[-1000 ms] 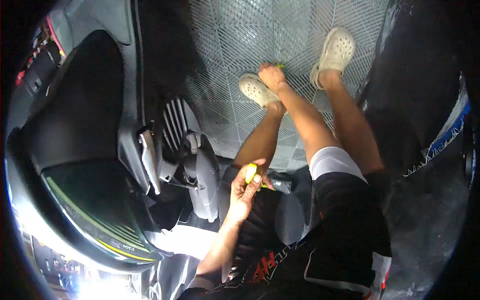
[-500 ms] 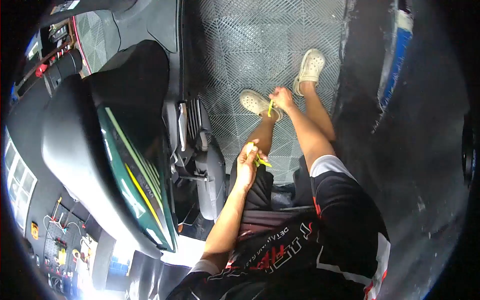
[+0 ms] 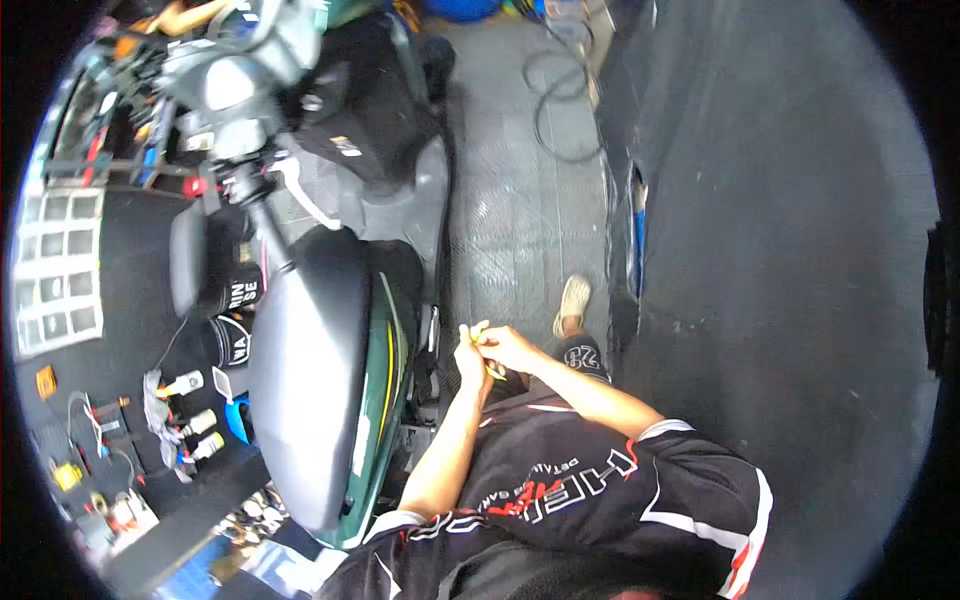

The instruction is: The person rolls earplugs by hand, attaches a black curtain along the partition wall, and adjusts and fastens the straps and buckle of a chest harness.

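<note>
In front of my shirt, my left hand (image 3: 473, 357) is closed round a yellow strip (image 3: 497, 373), whose lower part shows under the fingers. My right hand (image 3: 509, 349) meets it from the right, its fingers pinched on yellow material at the left fingertips. Where one piece ends and another begins is too small to tell. To the left of both hands stands a scooter with a long dark seat (image 3: 312, 370) and a green side panel (image 3: 378, 410).
The scooter's handlebar and mirror (image 3: 228, 85) rise at the upper left. A looped black hose (image 3: 545, 110) lies on the floor ahead. Bottles (image 3: 198, 423) and tools are at the far left. A dark surface (image 3: 760, 250) runs along the right.
My right hand has come up from beside the shoe to meet my left hand. The view has tilted up, showing the scooter's front and the hose. The body stands more upright.
</note>
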`<state>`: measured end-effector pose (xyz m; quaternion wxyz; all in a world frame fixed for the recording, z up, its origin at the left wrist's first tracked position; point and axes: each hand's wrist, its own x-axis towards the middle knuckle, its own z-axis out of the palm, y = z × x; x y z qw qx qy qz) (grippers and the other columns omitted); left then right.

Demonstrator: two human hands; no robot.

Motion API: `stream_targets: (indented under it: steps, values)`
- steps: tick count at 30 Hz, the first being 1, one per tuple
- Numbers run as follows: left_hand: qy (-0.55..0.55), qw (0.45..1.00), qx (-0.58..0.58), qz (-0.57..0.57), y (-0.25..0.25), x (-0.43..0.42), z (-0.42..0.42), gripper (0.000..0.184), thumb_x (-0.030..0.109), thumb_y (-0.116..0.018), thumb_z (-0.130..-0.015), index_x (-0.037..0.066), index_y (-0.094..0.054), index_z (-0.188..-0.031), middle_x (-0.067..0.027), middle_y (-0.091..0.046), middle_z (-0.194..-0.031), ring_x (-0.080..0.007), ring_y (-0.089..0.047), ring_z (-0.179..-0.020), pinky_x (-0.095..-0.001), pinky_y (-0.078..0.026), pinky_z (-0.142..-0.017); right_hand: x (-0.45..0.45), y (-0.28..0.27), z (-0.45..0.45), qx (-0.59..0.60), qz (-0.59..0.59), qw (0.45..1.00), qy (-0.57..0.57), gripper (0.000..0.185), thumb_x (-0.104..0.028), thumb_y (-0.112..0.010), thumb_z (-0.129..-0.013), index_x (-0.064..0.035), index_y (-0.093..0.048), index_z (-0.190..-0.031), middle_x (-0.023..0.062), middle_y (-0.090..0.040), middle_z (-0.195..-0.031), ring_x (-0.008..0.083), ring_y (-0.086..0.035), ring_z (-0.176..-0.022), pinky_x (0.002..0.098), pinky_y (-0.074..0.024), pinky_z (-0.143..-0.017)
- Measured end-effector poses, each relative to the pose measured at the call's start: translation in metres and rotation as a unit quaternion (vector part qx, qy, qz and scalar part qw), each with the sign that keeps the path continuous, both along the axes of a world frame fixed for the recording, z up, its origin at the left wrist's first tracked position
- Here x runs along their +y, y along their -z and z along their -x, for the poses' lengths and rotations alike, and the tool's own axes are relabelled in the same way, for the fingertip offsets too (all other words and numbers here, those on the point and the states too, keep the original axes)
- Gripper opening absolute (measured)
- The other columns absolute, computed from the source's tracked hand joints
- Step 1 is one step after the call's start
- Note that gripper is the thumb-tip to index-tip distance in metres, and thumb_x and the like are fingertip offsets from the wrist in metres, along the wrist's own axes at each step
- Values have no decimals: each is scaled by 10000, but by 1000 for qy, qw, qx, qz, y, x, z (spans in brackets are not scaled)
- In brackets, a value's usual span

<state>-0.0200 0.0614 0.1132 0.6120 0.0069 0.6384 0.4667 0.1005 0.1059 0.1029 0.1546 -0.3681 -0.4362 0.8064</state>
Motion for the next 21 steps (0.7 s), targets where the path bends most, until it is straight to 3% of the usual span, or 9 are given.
stream_targets:
  steps: [3, 4, 7, 9, 10, 11, 15, 17, 21]
  values:
    - [-153, 984, 10, -87, -39, 25, 17, 479, 485, -424, -1051, 58, -613, -942, -67, -565, -698, -202, -564, -553, -353, -479, -452, 38, -54, 15, 40, -96, 987, -124, 124, -111, -566, -974, -47, -669, -997, 24, -656, -709, 95, -592, -518, 247, -497, -459]
    - [-153, 982, 34, -109, -50, 26, 26, 455, 484, -481, -1034, 62, -593, -907, -52, -532, -682, -216, -567, -571, -361, -492, -490, 55, -102, 13, 36, -90, 975, -202, 196, -78, -570, -960, -36, -653, -1132, 41, -674, -772, 101, -602, -535, 239, -511, -476]
    - [-277, 950, -6, -145, -61, 24, 50, 383, 455, -535, -1020, 108, -566, -861, -32, -514, -690, -199, -523, -558, -373, -465, -495, 67, -152, 36, 91, -115, 951, -274, 306, -74, -560, -958, -23, -617, -1254, 53, -683, -856, 115, -629, -580, 245, -525, -488]
    - [-458, 877, -41, -140, -86, 18, 52, 346, 411, -541, -1016, 147, -529, -795, -17, -474, -630, -193, -491, -529, -366, -441, -485, 67, -143, 58, 100, -89, 930, -342, 428, -159, -598, -987, -21, -545, -1389, 86, -688, -1088, 137, -663, -682, 241, -544, -525]
    - [-480, 852, -98, -186, -37, -4, 82, 366, 390, -520, -1013, 165, -481, -726, -2, -407, -561, -183, -435, -485, -349, -406, -470, 67, -152, 68, 106, -61, 920, -372, 440, -145, -606, -977, -10, -538, -1391, 112, -668, -1178, 150, -673, -693, 253, -551, -527]
    - [-525, 808, -110, -245, -48, -18, 84, 433, 450, -511, -1001, 172, -432, -678, 15, -338, -526, -159, -359, -445, -310, -322, -421, 62, -159, 76, 106, -32, 911, -398, 453, -130, -614, -967, 1, -531, -1393, 138, -648, -1269, 164, -683, -704, 266, -557, -528]
    - [-624, 723, -115, -273, -95, -114, 101, 457, 520, -523, -971, 174, -452, -680, 62, -277, -534, -91, -243, -418, -272, -130, -374, 27, -179, 109, 99, -18, 841, -532, 440, -158, -636, -959, -7, -559, -1365, 136, -638, -1297, 170, -678, -722, 271, -566, -545]
    - [-678, 677, -101, -270, -146, -148, 82, 483, 521, -451, -1015, 155, -484, -701, 47, -308, -551, -106, -279, -445, -273, -200, -389, 17, -175, 125, 95, -8, 808, -581, 427, -182, -650, -951, -16, -579, -1339, 131, -640, -1294, 160, -669, -734, 273, -571, -557]
    - [-702, 552, -108, -438, -171, -254, 43, 367, 429, -557, -990, 111, -577, -809, 38, -345, -567, -105, -322, -480, -260, -274, -437, -80, -183, 159, 94, -1, 751, -654, 342, -206, -643, -966, -19, -619, -1251, 111, -687, -1148, 137, -649, -720, 263, -556, -555]
